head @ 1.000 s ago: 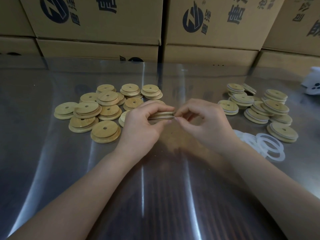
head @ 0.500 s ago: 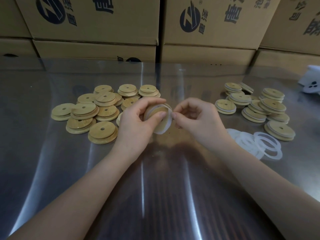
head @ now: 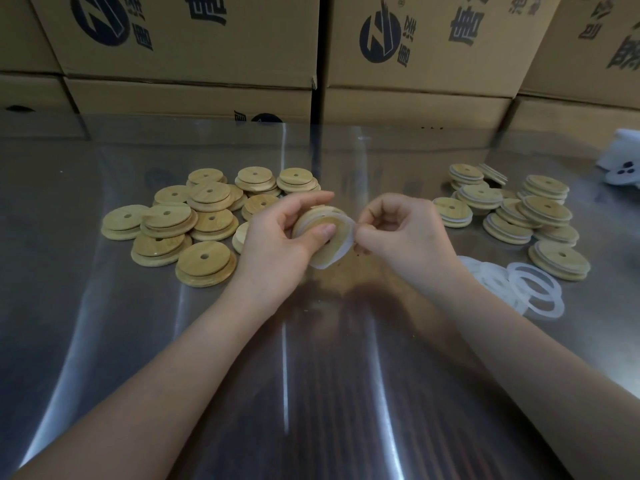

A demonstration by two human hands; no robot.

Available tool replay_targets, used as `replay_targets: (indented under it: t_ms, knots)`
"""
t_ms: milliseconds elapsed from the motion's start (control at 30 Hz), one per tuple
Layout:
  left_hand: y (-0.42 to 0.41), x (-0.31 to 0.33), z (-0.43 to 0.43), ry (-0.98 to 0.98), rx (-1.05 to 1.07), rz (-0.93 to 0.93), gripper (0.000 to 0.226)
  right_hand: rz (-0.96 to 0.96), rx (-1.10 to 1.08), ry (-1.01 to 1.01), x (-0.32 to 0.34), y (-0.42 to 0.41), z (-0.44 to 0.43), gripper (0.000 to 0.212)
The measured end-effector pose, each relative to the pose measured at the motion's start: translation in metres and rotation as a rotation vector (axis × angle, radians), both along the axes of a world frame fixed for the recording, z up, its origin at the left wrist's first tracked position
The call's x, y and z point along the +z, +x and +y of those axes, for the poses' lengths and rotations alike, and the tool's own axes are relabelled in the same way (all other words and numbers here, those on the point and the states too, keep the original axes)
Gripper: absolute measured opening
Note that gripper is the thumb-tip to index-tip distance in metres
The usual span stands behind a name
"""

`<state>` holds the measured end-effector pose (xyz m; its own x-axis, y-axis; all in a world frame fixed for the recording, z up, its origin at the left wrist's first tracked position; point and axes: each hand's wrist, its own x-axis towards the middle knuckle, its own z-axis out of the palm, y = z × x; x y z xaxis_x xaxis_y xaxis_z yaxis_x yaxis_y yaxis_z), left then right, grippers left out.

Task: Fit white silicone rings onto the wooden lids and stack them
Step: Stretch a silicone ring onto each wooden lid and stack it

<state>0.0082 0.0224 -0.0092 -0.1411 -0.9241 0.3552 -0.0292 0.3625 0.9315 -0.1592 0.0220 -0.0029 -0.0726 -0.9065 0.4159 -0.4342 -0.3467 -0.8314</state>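
My left hand (head: 277, 240) grips a round wooden lid (head: 330, 233), tilted so its underside faces me, above the table's middle. A white silicone ring (head: 341, 251) hangs partly around the lid, loose at its lower edge. My right hand (head: 408, 233) pinches the ring at the lid's right edge. A heap of bare wooden lids (head: 194, 223) lies to the left. Lids with white rings fitted (head: 512, 213) are piled in low stacks to the right. Loose white rings (head: 523, 289) lie just right of my right forearm.
The table (head: 311, 375) is shiny metal under a clear plastic sheet. Cardboard boxes (head: 415, 64) form a wall along its far edge. A white object (head: 623, 161) sits at the far right edge.
The lid was held flat and edge-on; it has since been tilted up to show its underside, and the white ring now hangs stretched around its rim.
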Motion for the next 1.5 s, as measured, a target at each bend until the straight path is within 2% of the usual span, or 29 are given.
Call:
replay_targets:
  t_ms: [133,233,433,700,867,1133,1500]
  knots:
    - [0.002,0.0,-0.002,0.063,-0.007,0.029,0.031,-0.013,0.081,0.044,0.002,-0.004,0.001,0.008]
    - [0.005,-0.001,-0.002,0.099,-0.036,0.063,0.029,-0.005,0.151,0.025,0.003,-0.007,0.003,0.016]
    - [0.007,0.0,-0.003,0.165,-0.098,0.093,0.027,0.067,0.144,-0.041,0.003,-0.008,0.003,0.018]
    - [0.008,0.001,-0.003,0.115,-0.104,0.042,0.03,0.117,0.145,-0.093,-0.001,-0.006,0.004,0.015]
    - [0.006,0.0,-0.002,0.09,-0.104,0.027,0.03,0.229,0.136,-0.187,-0.002,-0.001,0.007,0.01]
    - [0.005,0.001,0.0,0.11,-0.06,0.111,0.028,0.124,0.191,-0.098,-0.005,-0.001,0.004,0.011]
    - [0.005,0.001,0.0,0.199,-0.076,0.209,0.027,0.181,0.04,-0.288,-0.009,0.009,0.006,0.005]
